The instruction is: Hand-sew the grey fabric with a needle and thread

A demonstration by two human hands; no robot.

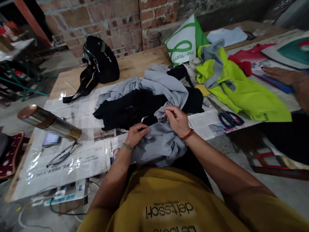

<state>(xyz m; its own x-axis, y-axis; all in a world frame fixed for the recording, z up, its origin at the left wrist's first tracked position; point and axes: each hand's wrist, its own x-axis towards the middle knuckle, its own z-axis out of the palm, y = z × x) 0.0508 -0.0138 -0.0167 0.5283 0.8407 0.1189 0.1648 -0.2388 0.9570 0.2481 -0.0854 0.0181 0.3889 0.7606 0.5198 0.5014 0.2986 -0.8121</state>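
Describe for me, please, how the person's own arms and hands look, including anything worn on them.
Both hands are ungloved. The left hand has a thin green bracelet at its wrist; the right hand has a dark red bracelet. Plain mustard-coloured sleeves cover the upper arms, leaving the forearms bare.

Dimly lit, bare and rough.
My feed shows a reddish brick wall with pale mortar [113, 18], a grey concrete floor [50, 62], a pale wooden worktable [139, 61] and, leftward, a white-topped table on green metal legs [21, 50].
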